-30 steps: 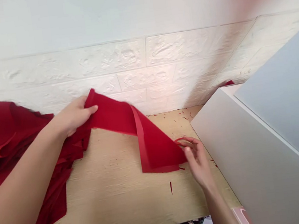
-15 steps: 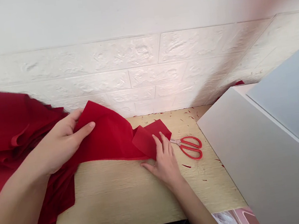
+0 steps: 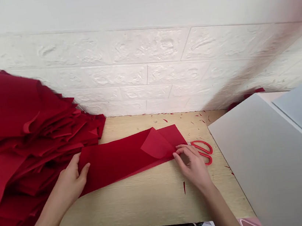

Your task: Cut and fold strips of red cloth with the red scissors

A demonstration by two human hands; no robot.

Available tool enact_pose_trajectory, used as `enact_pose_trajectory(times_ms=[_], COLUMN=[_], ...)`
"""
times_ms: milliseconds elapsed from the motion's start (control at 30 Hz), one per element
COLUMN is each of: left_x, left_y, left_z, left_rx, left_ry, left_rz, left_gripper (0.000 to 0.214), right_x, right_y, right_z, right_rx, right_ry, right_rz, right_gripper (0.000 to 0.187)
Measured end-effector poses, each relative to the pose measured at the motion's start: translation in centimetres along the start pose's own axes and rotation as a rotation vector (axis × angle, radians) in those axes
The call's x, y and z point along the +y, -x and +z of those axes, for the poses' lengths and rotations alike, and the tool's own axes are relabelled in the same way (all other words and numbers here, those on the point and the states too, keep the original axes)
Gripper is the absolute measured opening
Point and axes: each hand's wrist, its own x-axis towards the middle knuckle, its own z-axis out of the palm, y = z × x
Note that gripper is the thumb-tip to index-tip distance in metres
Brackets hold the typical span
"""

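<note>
A long piece of red fabric [image 3: 118, 158] lies across the wooden table, its right end folded over into a lighter, pointed flap. My left hand [image 3: 71, 178] grips its left end, thumb on top and fingers underneath. At the lower right edge of the same fabric, my right hand [image 3: 194, 164] has thumb and index finger pinched together on it. Red-handled scissors [image 3: 205, 154] lie just beyond my right hand, their blades mostly hidden by the hand and fabric.
A large heap of red fabric [image 3: 31, 117] fills the left side. A white box-like panel [image 3: 262, 157] stands at the right. Behind the table [image 3: 140, 199] rises a white brick-patterned wall [image 3: 101, 75]. Small red scraps are scattered near the wall and scissors.
My left hand has lowered the fabric's left end, which was raised and bent; the piece now lies flatter and straighter. My right hand has shifted right and closed on its edge. The view has shifted.
</note>
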Motion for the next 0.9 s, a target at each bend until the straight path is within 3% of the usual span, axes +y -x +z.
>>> enact_pose_trajectory(times_ms=[233,333,500,667,733,900], left_x=[1.7,2.0,1.0,0.4,0.2,-0.8], left_y=[0.3,0.5,0.1,-0.4,-0.6,-1.3], left_z=[0.3,0.5,1.1,0.8,0.6,0.5], left_rx=[-0.032,-0.047,-0.009,-0.030,-0.039,-0.097], left_ry=[-0.293,-0.375,-0.182,0.032,0.104,0.277], left_rz=[-0.035,-0.070,-0.074,-0.100,-0.107,-0.074], left_gripper=[0.060,0.061,0.066,0.069,0.072,0.083], right_x=[0.0,0.1,-0.4,-1.9,-2.2,-2.4], right_y=[1.3,1.4,1.6,2.1,2.0,1.2], right_z=[0.8,1.2,1.1,1.3,1.7,2.4], right_rx=[-0.051,-0.027,0.017,-0.045,-0.071,-0.077], right_ry=[0.152,0.189,0.202,0.256,0.281,0.388], right_rz=[-0.073,-0.053,-0.057,-0.187,-0.191,-0.154], right_gripper=[0.028,0.024,0.016,0.046,0.051,0.016])
